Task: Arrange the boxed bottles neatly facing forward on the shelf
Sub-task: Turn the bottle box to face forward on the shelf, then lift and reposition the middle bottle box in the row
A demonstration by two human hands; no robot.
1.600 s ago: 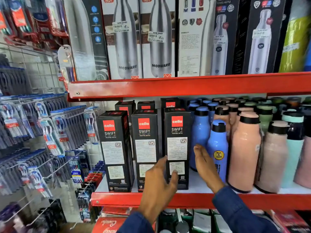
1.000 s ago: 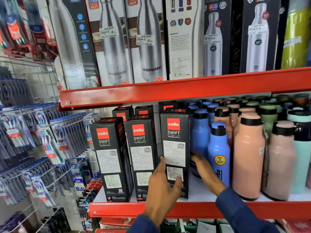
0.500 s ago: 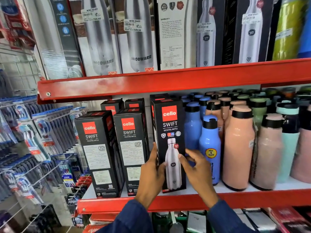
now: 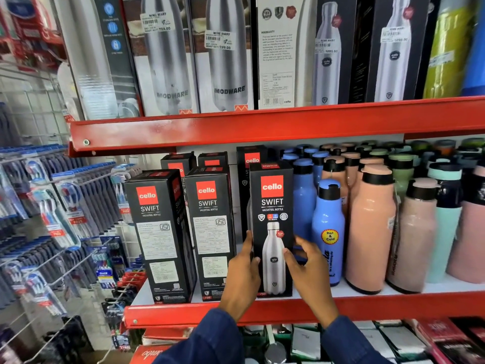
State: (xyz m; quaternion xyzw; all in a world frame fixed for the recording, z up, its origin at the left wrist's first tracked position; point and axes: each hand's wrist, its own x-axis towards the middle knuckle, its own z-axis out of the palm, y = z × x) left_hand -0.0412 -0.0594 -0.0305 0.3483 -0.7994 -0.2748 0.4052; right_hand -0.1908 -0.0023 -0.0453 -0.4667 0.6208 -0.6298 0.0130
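Observation:
Three black Cello Swift boxes stand in the front row of the middle shelf (image 4: pixel 393 306). The right box (image 4: pixel 273 206) shows its bottle picture to the front and stands upright at the shelf's front edge. My left hand (image 4: pixel 242 274) grips its left side and my right hand (image 4: pixel 305 269) grips its right side. The left box (image 4: pixel 160 232) and the middle box (image 4: pixel 211 227) show their printed label side instead of the picture; the left one is turned slightly. More Cello boxes (image 4: pixel 252 158) stand behind them.
Loose blue bottles (image 4: pixel 328 232) and peach bottles (image 4: pixel 370 232) crowd the shelf right beside the held box. The red upper shelf (image 4: pixel 262 124) carries tall boxed steel bottles. Toothbrush packs (image 4: pixel 52 206) hang on wire pegs at the left.
The right box showed its label side; both hands took hold of it and turned it, so its bottle picture now faces front. The camera view has shifted closer.

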